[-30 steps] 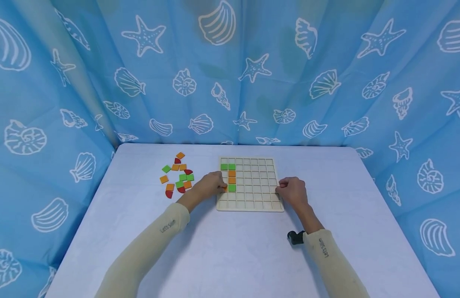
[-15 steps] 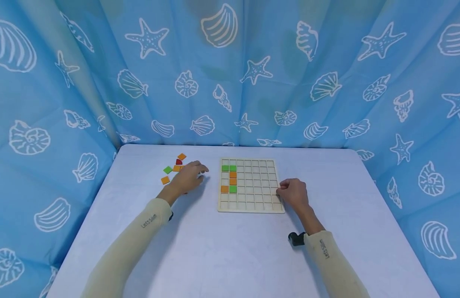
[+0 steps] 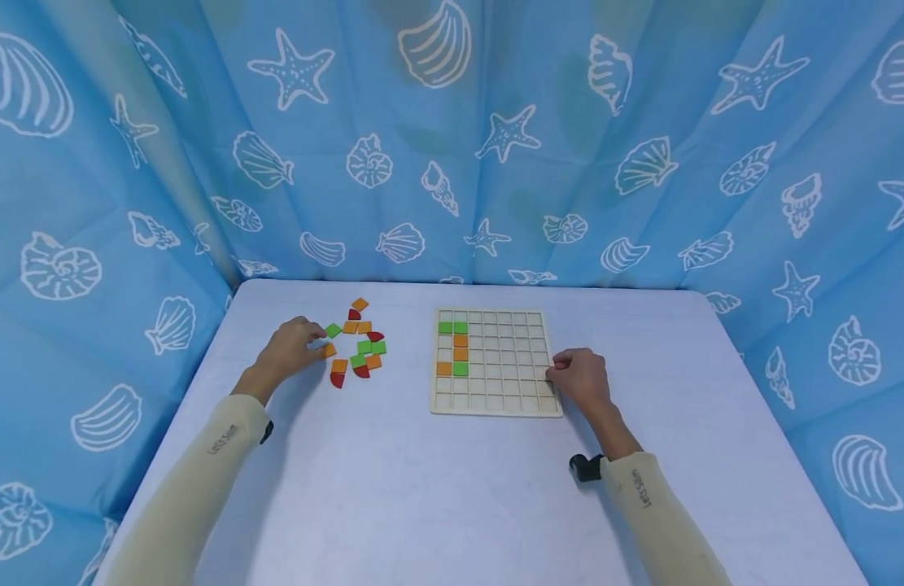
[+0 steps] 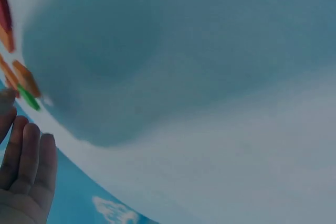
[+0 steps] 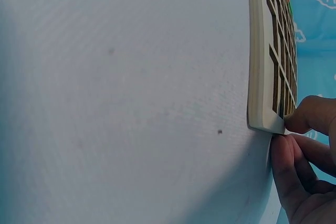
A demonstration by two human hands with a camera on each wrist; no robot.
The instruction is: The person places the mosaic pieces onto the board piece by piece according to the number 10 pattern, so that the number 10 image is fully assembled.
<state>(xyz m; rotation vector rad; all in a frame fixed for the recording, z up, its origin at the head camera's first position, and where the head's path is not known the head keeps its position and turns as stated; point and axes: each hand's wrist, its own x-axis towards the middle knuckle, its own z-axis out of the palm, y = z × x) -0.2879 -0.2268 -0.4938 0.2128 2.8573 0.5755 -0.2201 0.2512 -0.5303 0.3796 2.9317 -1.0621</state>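
My left hand (image 3: 286,348) is at the left side of a loose pile of tiles, its thumb and fingertips by an orange square tile (image 3: 330,350). In the left wrist view the fingers (image 4: 44,166) look fairly straight; whether they touch that tile cannot be made out. My right hand (image 3: 583,376) grips the right edge of a wooden grid board (image 3: 495,413), thumb (image 5: 304,115) on top and fingers against its side. On the board's left columns sit green square tiles (image 3: 460,369) and orange square tiles (image 3: 443,369).
The pile also holds a green square tile (image 3: 333,330), red quarter-round tiles (image 3: 338,380) and several more squares. All lies on a white-covered table (image 3: 422,496). A blue shell-print curtain (image 3: 452,163) hangs behind and at both sides.
My left hand has left the orange tile on the board's left column and moved left across the pile to its far left side. The right hand stays at the board's edge.
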